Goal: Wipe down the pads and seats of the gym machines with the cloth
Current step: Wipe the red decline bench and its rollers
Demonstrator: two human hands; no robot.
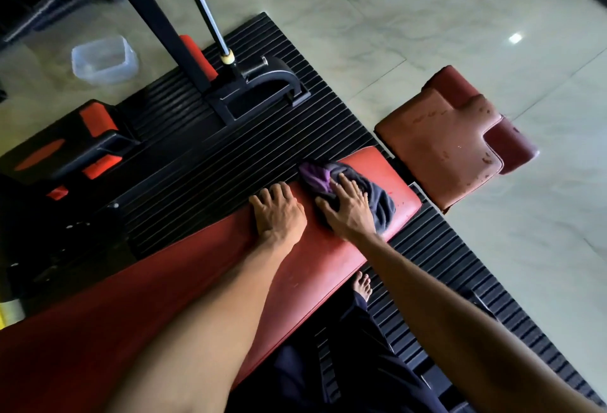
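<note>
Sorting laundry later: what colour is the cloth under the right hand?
Head view: crumpled cloth is dark grey with a purple part.

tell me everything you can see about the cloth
The cloth is a soft, dark grey-blue rag with a purple patch at its far end, bunched into loose folds. It lies near the end of the long red bench pad. The right hand presses down on it with its fingers spread and straight, covering its middle.
</note>
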